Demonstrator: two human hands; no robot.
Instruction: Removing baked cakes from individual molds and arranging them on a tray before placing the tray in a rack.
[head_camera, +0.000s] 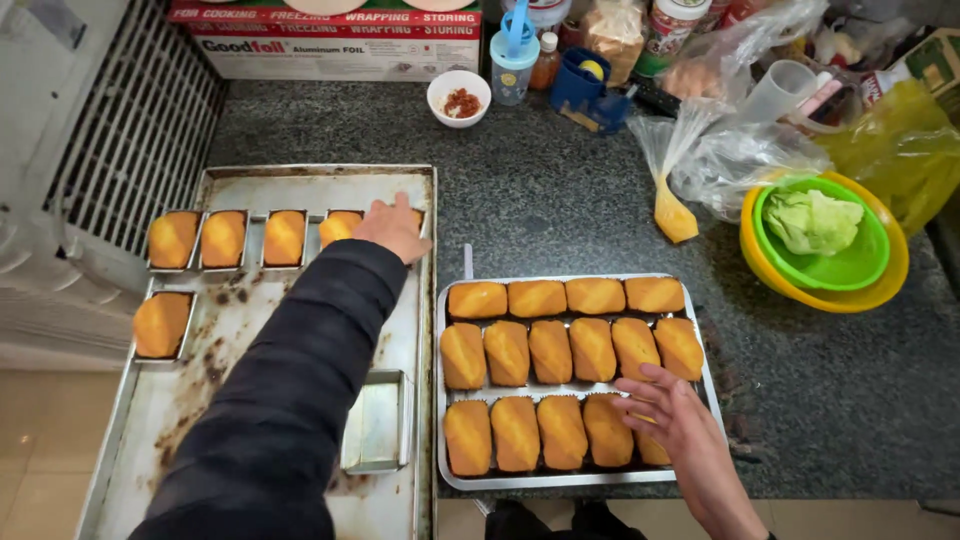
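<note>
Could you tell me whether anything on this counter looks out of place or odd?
Mostly tidy. One empty loaf tin sits alone at the near right of the large stained tray, apart from the filled tins in rows. The left hand reaches the far row; the right hand rests on loaves.

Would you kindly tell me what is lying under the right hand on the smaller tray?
The right hand rests on a golden loaf in the front row of the smaller tray. Only the loaf's edges show; the hand covers its top.
</note>
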